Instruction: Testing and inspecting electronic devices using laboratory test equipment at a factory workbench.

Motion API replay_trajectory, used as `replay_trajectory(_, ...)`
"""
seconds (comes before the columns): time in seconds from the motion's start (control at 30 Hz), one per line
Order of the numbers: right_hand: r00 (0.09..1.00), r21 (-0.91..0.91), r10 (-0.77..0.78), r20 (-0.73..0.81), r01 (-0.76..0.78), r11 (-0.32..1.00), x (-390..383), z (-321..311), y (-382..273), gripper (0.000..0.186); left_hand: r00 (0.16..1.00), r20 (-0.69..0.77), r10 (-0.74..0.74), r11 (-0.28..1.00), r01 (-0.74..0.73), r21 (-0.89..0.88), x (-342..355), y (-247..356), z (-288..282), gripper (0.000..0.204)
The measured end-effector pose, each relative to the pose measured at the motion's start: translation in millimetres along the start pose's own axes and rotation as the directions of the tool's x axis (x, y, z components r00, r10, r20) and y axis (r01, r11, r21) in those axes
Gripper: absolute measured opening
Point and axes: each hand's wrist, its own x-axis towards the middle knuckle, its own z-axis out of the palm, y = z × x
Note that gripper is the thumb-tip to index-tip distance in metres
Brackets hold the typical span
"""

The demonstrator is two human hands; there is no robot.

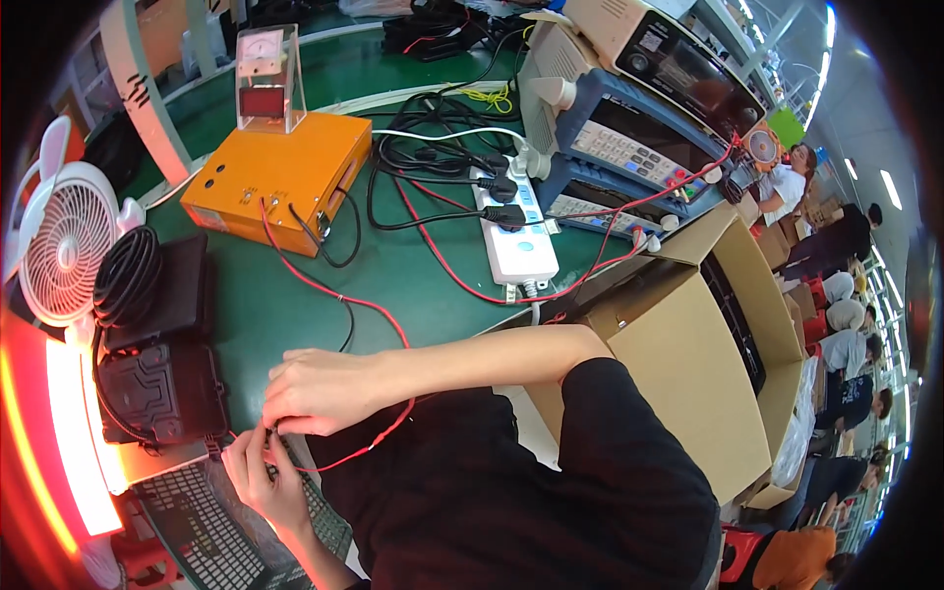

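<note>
Red lead: red wire (339, 295) is running from the orange box (280, 177) across the green desk (433, 295) down to both hands at the near edge, its end hidden between the fingers.
Right hand: right hand (315, 391) is closing over the wire's end, fingers curled together and pinching it just above the left hand.
Left hand: left hand (258, 472) is meeting it from below, fingertips pressing on the same spot; whether it is clamping the wire itself or a small clip cannot be told.
Beside the hands: two black battery-like blocks (162, 388) are sitting just to the left, a coil of black cable (126, 275) lying on the upper one.
Risk: the slack red loop is hanging against the dark shirt and could probably snag on the sleeve, tugging the end out of the pinch; a black lead is running close alongside, so a slipped end might touch it.
Crate: black mesh crate (211, 531) is standing under the left hand; its contents are not showing.
Carton: open cardboard box (688, 374) is standing to the right, a dark flat item lying inside.
Further out: white power strip (516, 231) is carrying several plugs, near the stacked bench instruments (639, 147).
</note>
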Motion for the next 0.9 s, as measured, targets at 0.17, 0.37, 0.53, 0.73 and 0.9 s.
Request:
replay_trajectory(0.17,1.000,-0.043,0.010,0.012,-0.010,0.999,3,1,-9,0.017,1.000,-0.001,0.018,0.999,-0.017,0.036,-3,-2,-2,0.018)
replay_trajectory(0.37,0.991,-0.146,-0.083,-0.106,0.067,0.987,0,-10,-21,0.018,1.000,0.011,0.026,0.998,-0.027,0.053,-2,-3,-4,0.019)
replay_trajectory(0.53,0.980,-0.217,-0.095,-0.176,0.055,0.975,-16,-41,-14,0.018,0.994,0.105,0.035,0.999,-0.039,0.035,-4,-6,-9,0.038)
replay_trajectory(0.73,0.881,0.042,0.274,-0.385,-0.279,0.959,-47,-80,26,0.013,0.995,0.073,0.073,0.991,-0.064,-0.121,-13,7,-12,0.042)
replay_trajectory(0.9,0.831,0.030,0.441,-0.339,-0.459,0.888,-65,-67,37,0.012,0.984,0.023,0.176,0.753,-0.119,-0.647,11,61,-31,0.029)
